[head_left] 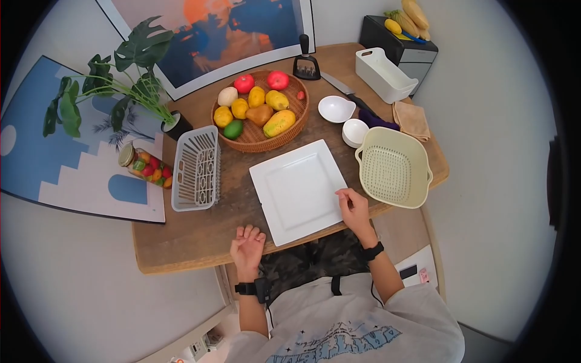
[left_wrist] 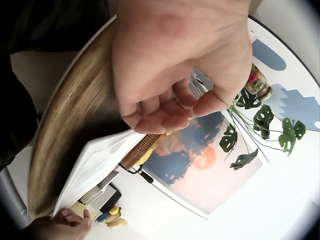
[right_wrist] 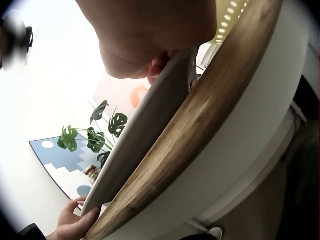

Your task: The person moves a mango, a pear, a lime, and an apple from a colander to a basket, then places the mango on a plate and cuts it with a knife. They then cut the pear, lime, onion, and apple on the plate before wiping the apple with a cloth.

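Note:
A square white plate (head_left: 301,192) lies turned at an angle near the front edge of the wooden table. My left hand (head_left: 248,247) is beside its lower left side, palm turned up and fingers loosely bent, holding nothing. In the left wrist view, the bent fingers of that hand (left_wrist: 175,75) overlap the plate (left_wrist: 95,160). At the plate's right side, my right hand (head_left: 355,212) has loosely curled fingers, with the fingertips right at the rim. In the right wrist view, the back of this hand (right_wrist: 155,35) hides most of its fingers.
Behind the plate stands a wicker basket (head_left: 260,146) of fruit; left, a grey plastic basket (head_left: 196,169), a jar (head_left: 145,166) and a potted plant (head_left: 177,124). On the right are a pale green colander (head_left: 393,166), white bowls (head_left: 336,109), a knife (head_left: 339,83) and a white bin (head_left: 384,75).

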